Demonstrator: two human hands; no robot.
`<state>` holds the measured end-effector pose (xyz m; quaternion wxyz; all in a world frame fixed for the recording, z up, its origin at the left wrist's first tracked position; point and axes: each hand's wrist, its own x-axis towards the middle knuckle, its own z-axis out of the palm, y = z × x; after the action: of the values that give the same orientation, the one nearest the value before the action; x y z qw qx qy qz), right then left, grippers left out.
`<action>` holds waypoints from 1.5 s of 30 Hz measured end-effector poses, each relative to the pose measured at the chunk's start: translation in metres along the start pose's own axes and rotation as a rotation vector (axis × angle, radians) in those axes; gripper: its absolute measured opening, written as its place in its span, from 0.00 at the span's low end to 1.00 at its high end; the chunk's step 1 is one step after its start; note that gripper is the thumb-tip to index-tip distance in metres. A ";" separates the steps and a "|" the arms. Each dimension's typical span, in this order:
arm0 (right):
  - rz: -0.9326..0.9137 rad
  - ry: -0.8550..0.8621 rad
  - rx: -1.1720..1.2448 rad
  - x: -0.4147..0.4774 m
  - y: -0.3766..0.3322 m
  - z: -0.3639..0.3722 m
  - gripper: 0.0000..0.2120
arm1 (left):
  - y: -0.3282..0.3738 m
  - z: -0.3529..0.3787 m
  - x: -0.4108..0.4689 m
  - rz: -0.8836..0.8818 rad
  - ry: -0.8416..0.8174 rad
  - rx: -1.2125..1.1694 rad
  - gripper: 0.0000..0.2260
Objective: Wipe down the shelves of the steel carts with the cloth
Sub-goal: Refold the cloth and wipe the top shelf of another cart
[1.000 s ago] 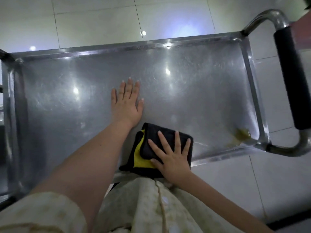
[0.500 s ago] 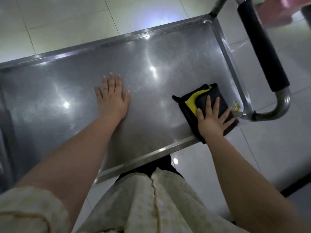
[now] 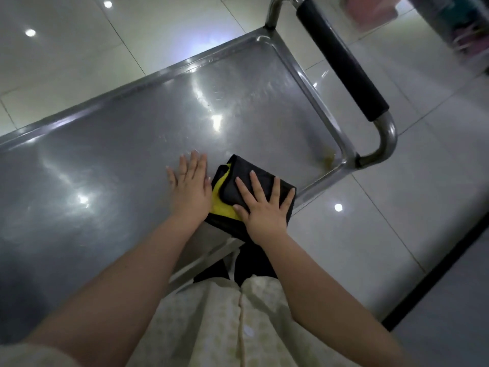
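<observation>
Shelf (image 3: 105,160) cut off at left

Perhaps service room: steel cart (image 3: 158,144), tiled floor (image 3: 397,234)

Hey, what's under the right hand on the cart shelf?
The right hand lies flat on a folded black and yellow cloth, which rests on the steel shelf near its front edge. The shelf surface beneath the cloth is covered, so its condition cannot be seen.
</observation>
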<state>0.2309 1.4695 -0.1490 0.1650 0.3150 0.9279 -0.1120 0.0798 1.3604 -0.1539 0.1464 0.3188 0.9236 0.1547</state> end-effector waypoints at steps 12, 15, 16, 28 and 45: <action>0.066 -0.071 0.037 0.040 0.133 -0.032 0.28 | 0.101 0.031 0.052 -0.148 -0.089 0.113 0.25; 0.024 -0.085 0.012 0.059 0.162 -0.043 0.29 | 0.106 0.042 0.051 -0.158 -0.061 0.165 0.24; -0.012 -0.091 -0.005 0.064 0.170 -0.046 0.29 | 0.105 0.043 0.051 -0.156 -0.047 0.165 0.24; -0.486 -0.027 -0.165 0.158 0.192 -0.085 0.29 | 0.105 0.048 0.056 -0.188 0.001 0.227 0.25; -0.725 -0.030 -0.220 0.113 0.183 -0.061 0.32 | 0.097 0.056 0.048 -0.197 0.033 0.228 0.26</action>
<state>0.2460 1.6920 -0.1547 0.1610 -0.0550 0.9831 -0.0671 0.1166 1.4744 -0.1769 0.1087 0.2387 0.9642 0.0388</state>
